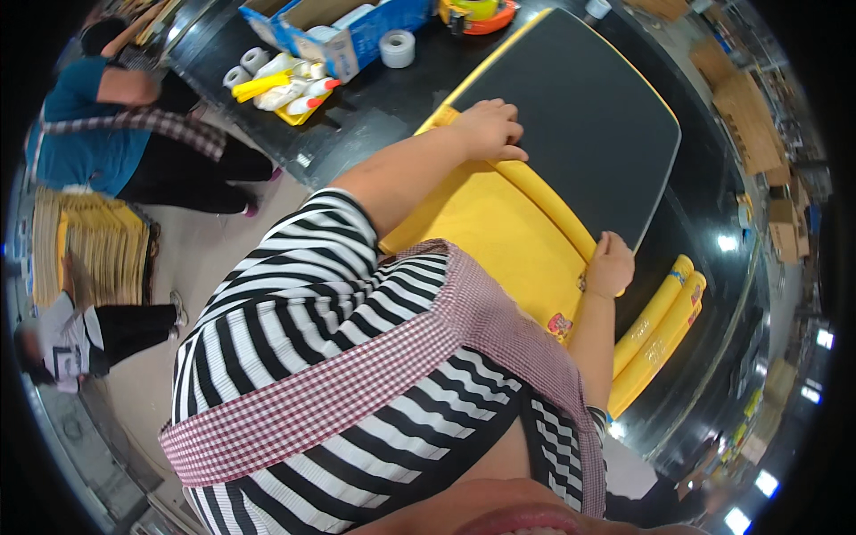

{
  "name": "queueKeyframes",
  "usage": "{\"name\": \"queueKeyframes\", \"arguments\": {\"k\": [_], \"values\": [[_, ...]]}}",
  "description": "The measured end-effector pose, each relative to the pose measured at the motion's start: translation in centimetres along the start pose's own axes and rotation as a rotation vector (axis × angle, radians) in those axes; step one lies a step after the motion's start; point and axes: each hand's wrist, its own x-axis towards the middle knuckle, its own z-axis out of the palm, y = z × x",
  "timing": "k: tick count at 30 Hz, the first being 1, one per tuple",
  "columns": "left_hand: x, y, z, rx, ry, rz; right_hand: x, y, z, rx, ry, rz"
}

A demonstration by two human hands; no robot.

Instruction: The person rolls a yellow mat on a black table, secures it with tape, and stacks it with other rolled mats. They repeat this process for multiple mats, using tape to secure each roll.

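Note:
A dark grey board point(584, 116) with rounded far corners and a thin yellow edge lies on the black table. Across its near part runs a yellow sheet point(486, 214), its far edge turned into a thick roll point(555, 207). A small coloured print shows near the sheet's right end. At the roll's left end, my left hand point(489, 130) has its fingers curled over the yellow material. My right hand point(611, 266) is closed at the roll's right end, beside the board's edge, thumb and fingers pinched together. The near part of the sheet is hidden behind my body.
Two yellow rolled pieces point(658, 339) lie to the right. Far left stand a blue box point(343, 40), a white tape roll point(398, 48) and a yellow tray of bottles point(294, 111). An orange and yellow item point(479, 13) sits at the back. Other people point(98, 134) are at left.

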Motion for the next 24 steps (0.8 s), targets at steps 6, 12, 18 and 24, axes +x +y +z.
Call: {"name": "queueKeyframes", "arguments": {"k": [6,12,18,24], "values": [[-3.1,1.3,3.7,0.046,0.551,0.078,-6.4,-5.4,-3.6,0.212,-0.256,0.068],[-7.2,2.4,5.5,0.159,0.484,0.034,-5.9,-6.0,-3.7,0.214,-0.38,0.136],[-5.1,1.6,5.0,0.172,0.286,-0.017,-2.4,-4.5,-2.0,0.083,-0.406,0.089],[1.7,0.5,3.2,0.172,0.075,-0.148,3.2,-0.9,-0.2,0.084,-0.371,0.008]]}}
